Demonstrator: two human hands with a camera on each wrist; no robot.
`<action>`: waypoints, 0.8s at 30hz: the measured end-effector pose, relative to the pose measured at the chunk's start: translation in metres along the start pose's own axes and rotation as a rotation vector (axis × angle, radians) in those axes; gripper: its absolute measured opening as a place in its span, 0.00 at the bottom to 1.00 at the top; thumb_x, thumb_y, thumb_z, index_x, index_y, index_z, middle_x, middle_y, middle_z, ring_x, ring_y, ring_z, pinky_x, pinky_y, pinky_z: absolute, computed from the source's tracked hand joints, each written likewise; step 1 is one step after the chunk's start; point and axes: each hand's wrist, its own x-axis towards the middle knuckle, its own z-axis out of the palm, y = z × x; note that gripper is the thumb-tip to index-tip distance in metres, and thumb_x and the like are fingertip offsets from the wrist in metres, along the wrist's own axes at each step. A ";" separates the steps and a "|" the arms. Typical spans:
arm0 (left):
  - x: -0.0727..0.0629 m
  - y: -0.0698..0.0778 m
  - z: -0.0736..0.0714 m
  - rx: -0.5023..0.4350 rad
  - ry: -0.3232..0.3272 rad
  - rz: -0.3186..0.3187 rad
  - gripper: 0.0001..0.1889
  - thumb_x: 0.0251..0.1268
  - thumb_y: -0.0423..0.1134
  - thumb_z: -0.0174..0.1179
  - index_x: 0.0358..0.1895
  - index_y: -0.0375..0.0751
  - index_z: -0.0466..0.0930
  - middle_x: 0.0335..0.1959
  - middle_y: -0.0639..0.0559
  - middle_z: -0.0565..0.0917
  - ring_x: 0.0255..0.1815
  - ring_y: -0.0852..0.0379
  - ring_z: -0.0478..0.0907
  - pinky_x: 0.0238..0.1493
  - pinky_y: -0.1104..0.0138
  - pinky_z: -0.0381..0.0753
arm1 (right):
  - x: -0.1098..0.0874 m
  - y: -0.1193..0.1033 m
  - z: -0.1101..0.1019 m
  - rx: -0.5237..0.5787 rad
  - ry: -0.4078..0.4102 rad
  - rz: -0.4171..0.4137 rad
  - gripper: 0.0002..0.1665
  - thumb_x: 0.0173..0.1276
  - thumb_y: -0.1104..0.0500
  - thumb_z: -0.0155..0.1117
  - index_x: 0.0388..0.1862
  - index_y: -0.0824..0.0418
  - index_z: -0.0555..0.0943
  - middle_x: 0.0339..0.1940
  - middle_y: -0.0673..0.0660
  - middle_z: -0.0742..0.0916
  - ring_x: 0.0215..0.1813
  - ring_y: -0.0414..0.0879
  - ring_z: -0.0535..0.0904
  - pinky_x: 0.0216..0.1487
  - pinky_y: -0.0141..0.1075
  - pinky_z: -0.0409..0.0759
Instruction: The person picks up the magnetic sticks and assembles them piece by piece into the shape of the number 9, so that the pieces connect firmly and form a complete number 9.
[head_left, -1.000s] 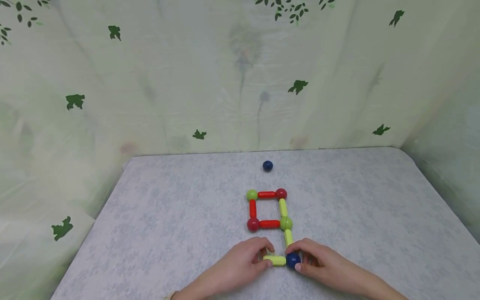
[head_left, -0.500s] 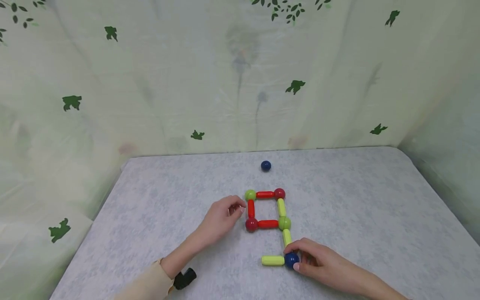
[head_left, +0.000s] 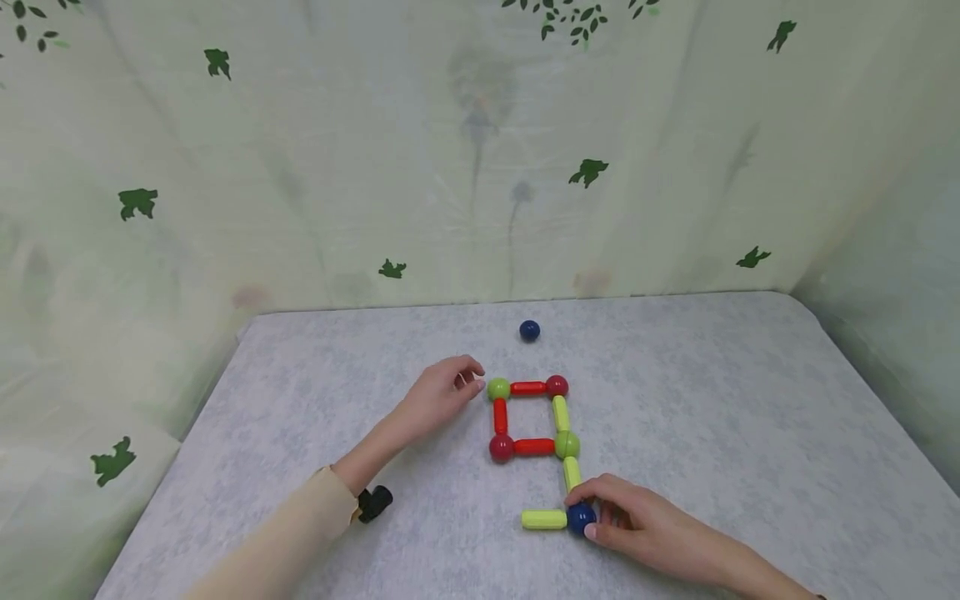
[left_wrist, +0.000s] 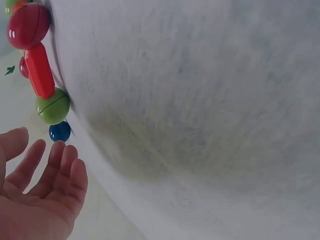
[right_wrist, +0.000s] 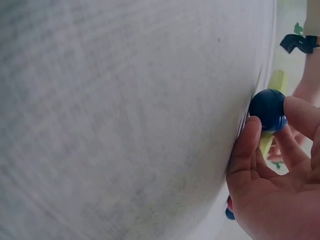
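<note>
My right hand (head_left: 637, 529) pinches a dark blue ball (right_wrist: 268, 110) between thumb and fingers at the near end of a ball-and-rod figure. From that ball one yellow-green rod (head_left: 544, 520) points left and another yellow-green rod (head_left: 572, 475) runs up to a green ball (head_left: 567, 445). Above, red rods (head_left: 534, 447) and a yellow-green one form a square with a red ball (head_left: 501, 448) and a green ball (left_wrist: 53, 106) on its left side. Just left of that far green ball hovers my left hand (head_left: 442, 392), fingers loosely bent, holding nothing.
A loose dark blue ball (head_left: 529, 331) lies beyond the square, near the far edge of the table (head_left: 712, 400). A black wrist device (head_left: 375, 503) sits at the left cuff. A pale curtain (head_left: 337, 150) with leaf prints hangs behind the table.
My left hand has left the left-pointing yellow-green rod and moved up and leftward to beside the far green ball. My right hand stays on the near blue ball.
</note>
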 end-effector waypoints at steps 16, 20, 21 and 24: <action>0.058 -0.004 0.010 -0.078 0.011 -0.050 0.07 0.70 0.38 0.60 0.47 0.43 0.81 0.39 0.52 0.81 0.42 0.54 0.76 0.43 0.64 0.77 | 0.003 0.001 0.000 -0.001 -0.002 -0.007 0.17 0.72 0.51 0.62 0.59 0.44 0.77 0.38 0.50 0.80 0.37 0.44 0.76 0.34 0.31 0.74; 0.071 -0.004 0.009 -0.110 -0.001 -0.075 0.10 0.70 0.41 0.61 0.49 0.43 0.80 0.42 0.51 0.81 0.45 0.53 0.77 0.45 0.62 0.78 | 0.003 0.001 0.000 0.007 -0.002 -0.007 0.17 0.72 0.52 0.62 0.58 0.45 0.77 0.38 0.50 0.79 0.37 0.44 0.75 0.34 0.32 0.73; 0.074 -0.004 0.009 -0.120 -0.004 -0.079 0.11 0.69 0.42 0.61 0.50 0.43 0.80 0.43 0.51 0.81 0.46 0.53 0.77 0.45 0.62 0.79 | 0.003 0.001 0.000 0.006 -0.001 -0.006 0.17 0.72 0.52 0.62 0.58 0.45 0.77 0.38 0.50 0.79 0.37 0.44 0.75 0.34 0.32 0.73; 0.083 -0.002 0.012 -0.154 0.003 -0.081 0.13 0.69 0.41 0.62 0.53 0.41 0.79 0.46 0.49 0.81 0.49 0.52 0.77 0.47 0.62 0.79 | 0.002 0.001 0.001 0.018 0.002 0.006 0.17 0.72 0.52 0.63 0.58 0.45 0.77 0.38 0.50 0.80 0.37 0.44 0.76 0.35 0.32 0.74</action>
